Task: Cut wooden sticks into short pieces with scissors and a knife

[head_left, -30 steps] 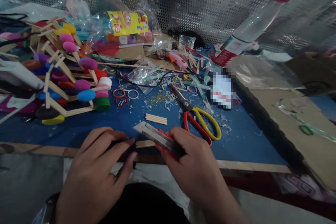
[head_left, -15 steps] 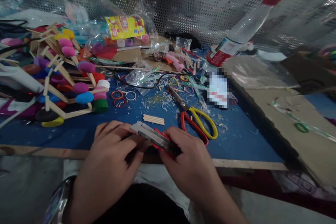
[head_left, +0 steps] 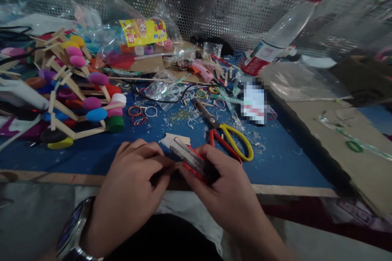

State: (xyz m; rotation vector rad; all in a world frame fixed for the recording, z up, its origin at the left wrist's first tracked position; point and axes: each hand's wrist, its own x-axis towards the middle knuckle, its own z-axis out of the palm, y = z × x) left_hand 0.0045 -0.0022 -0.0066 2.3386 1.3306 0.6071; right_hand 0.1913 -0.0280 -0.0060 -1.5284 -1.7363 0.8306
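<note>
My right hand (head_left: pixel 226 195) grips a red utility knife (head_left: pixel 188 158) with its steel blade pointing left and away, low over the blue table (head_left: pixel 275 163) near the front edge. My left hand (head_left: pixel 131 195) is curled beside it, fingertips pressed down right at the blade; what they pinch is hidden under the fingers. A small stack of wooden sticks (head_left: pixel 177 137) lies just behind the blade tip. A watch (head_left: pixel 72 232) shows on my left wrist.
Red-and-yellow scissors (head_left: pixel 228 140) lie just right of the knife. A stick structure with coloured bottle caps (head_left: pixel 82 94) fills the left. Rubber rings (head_left: pixel 141 114), plastic bags, a tilted bottle (head_left: pixel 275 40) and cardboard (head_left: pixel 343 138) crowd the back and right.
My left hand slid right until its fingers meet the knife, covering the stick that lay exposed before. The knife shifted slightly away from me.
</note>
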